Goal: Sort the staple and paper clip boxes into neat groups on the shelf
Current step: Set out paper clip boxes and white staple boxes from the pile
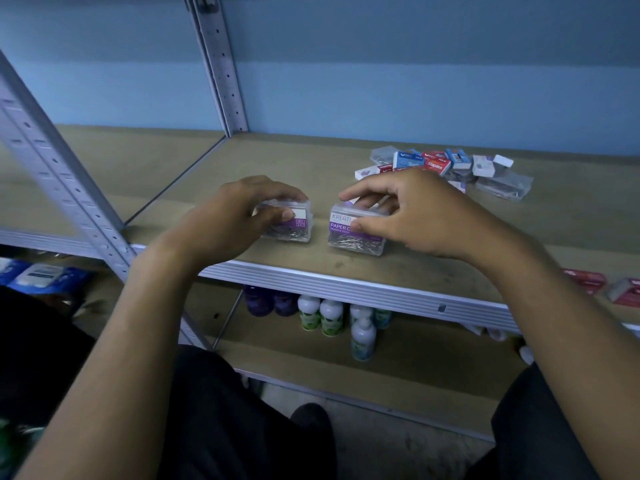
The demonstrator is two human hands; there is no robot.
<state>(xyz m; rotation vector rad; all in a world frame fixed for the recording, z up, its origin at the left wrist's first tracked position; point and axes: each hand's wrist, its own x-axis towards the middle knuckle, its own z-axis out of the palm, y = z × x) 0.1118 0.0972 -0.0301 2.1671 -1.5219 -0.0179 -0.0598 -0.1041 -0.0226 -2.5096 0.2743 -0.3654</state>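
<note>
Two clear plastic paper clip boxes with purple labels stand side by side near the front of the brown shelf. My left hand grips the left box from above, thumb on its front. My right hand holds the right box, thumb on its front label, fingers curled over the top. Behind my right hand lies a mixed heap of red and blue staple boxes, white boxes and clear paper clip boxes.
A grey perforated upright crosses at the left, another stands at the back. The lower shelf holds several small bottles. Red boxes lie at the right edge. Blue packets sit at lower left.
</note>
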